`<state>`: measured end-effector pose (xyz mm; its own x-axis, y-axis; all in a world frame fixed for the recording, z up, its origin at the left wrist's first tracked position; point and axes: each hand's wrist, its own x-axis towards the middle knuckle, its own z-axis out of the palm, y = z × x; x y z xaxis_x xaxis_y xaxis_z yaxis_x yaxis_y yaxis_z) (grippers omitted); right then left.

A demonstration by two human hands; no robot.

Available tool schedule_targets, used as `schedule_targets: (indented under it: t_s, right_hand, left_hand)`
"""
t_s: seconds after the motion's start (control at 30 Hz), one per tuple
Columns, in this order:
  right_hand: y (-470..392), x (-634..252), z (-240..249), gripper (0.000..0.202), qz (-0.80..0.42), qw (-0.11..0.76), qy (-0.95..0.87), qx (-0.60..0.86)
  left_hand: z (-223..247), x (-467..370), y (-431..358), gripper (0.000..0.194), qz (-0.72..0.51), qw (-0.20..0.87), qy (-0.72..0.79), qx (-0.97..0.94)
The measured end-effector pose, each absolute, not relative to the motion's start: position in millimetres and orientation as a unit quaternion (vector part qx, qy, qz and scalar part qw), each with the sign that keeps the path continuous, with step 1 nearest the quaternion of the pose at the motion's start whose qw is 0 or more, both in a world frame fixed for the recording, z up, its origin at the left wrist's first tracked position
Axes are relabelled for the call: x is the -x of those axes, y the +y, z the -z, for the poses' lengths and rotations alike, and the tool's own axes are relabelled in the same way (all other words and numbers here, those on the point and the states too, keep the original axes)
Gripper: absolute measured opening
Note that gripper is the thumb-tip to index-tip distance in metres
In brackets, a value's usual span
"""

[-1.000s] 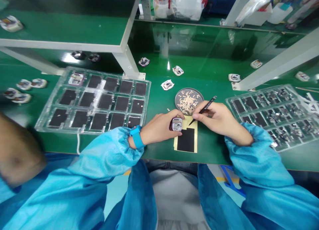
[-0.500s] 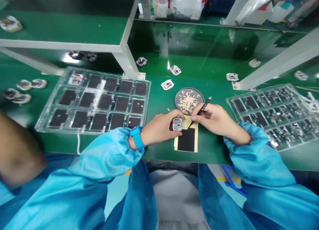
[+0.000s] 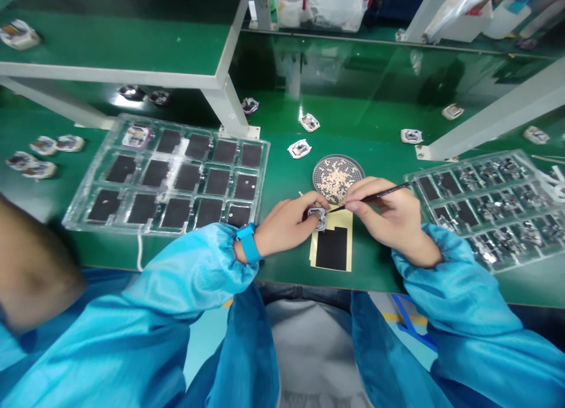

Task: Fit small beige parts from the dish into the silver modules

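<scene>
My left hand [image 3: 289, 222] is closed on a small square device housing [image 3: 318, 218] with a pale rim, its thumb lying across the inside. My right hand [image 3: 388, 211] pinches black tweezers [image 3: 375, 195], held low and pointing left. Their tip is at the housing's right edge; whether it touches or grips anything is too small to tell. Below the hands lies a yellow backing sheet [image 3: 348, 243] carrying a black sheet [image 3: 331, 250] with a cut-out upper corner. Just behind my hands stands a round grey dish [image 3: 318, 181] full of tiny beige and dark pieces.
A clear tray [image 3: 73, 216] with black-lined pockets lies left, one pocket holding a housing [image 3: 136, 136]. Another clear tray [image 3: 494, 265] with metallic parts lies right. Loose housings [image 3: 300, 149] are scattered behind. White shelf legs [image 3: 227, 108] rise from the bench. Someone's arm [image 3: 35, 266] is at far left.
The tweezers have swung from steep over the black sheet to nearly flat, their tip now at the housing. My left thumb has moved onto the housing's inside, and the housing has tilted.
</scene>
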<state>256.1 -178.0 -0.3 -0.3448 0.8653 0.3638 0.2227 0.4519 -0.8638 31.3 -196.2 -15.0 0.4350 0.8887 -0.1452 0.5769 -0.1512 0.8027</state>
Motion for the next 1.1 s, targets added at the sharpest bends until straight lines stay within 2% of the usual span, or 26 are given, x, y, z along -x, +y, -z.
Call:
schedule_targets:
  t_s: [0.27, 0.7, 0.9, 1.1]
  right_hand:
    - [-176, -255, 5, 0.005, -0.369, 0.407, -0.755, 0.357]
    - [-175, -255, 8, 0.008, -0.344, 0.39, -0.792, 0.319]
    - [-177, -257, 3, 0.014, -0.334, 0.411, -0.796, 0.292]
    - [-175, -259, -1, 0.007, -0.356, 0.407, -0.776, 0.325]
  left_hand:
    - [13, -30, -196, 0.027, -0.179, 0.421, 0.489, -0.743]
    - [14, -30, -196, 0.028, -0.18, 0.417, 0.492, -0.742]
    - [19, -29, -194, 0.029, -0.214, 0.457, 0.494, -0.708]
    - [21, -29, -194, 0.027, -0.244, 0.479, 0.483, -0.691]
